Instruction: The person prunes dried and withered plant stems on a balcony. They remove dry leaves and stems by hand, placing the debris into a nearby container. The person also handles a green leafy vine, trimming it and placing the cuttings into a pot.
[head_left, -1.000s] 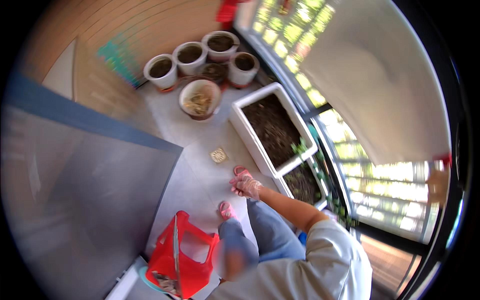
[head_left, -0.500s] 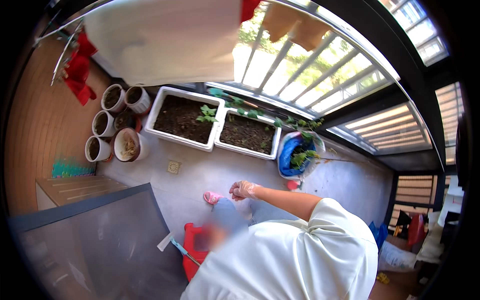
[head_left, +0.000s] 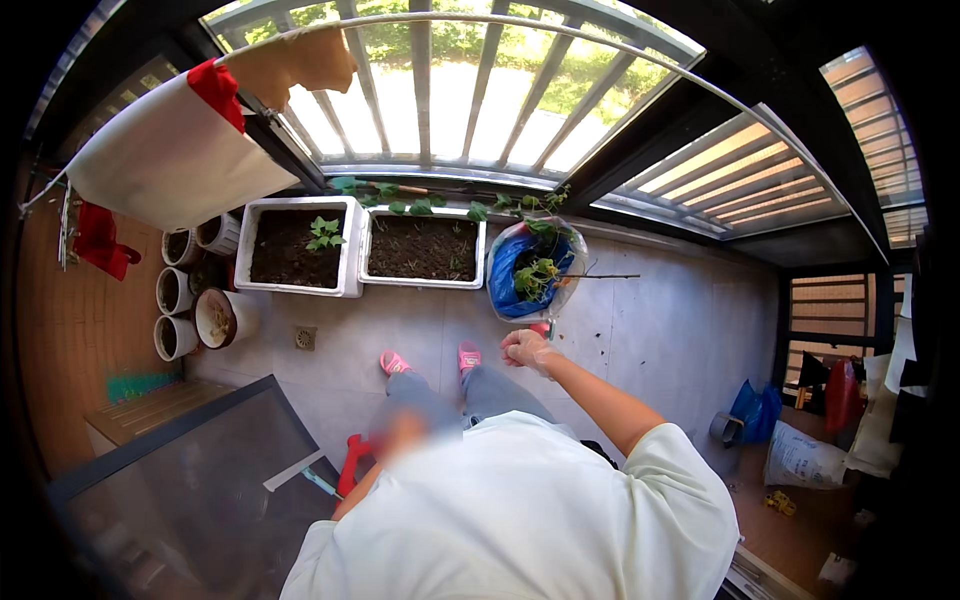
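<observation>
My right hand [head_left: 527, 350], in a clear plastic glove, hangs over the floor with its fingers curled in. What they hold, if anything, is hidden. Just beyond it lies a small red object [head_left: 542, 328], beside a planting bag [head_left: 497, 285] with a blue lining, soil and leafy plants. On the left, part of my left forearm [head_left: 356, 494] shows by my shirt, while a blurred patch covers the area ahead of it and the hand cannot be made out. Next to that arm are a red container [head_left: 352, 462] and a squeegee [head_left: 296, 468] with a light-blue handle.
Two white planter boxes, one with a green seedling [head_left: 324, 233], line the window wall beside several white pots [head_left: 175, 338]. A framed screen panel [head_left: 190, 500] stands at lower left. Bags, including a blue one [head_left: 757, 408], lie at the right. A thin stick [head_left: 610, 276] juts from the planting bag.
My view has turned and shifted rightward, so the planters and hanging cloth sit farther left. My right hand has come closer to the planting bag and red object. Both pink sandals now show.
</observation>
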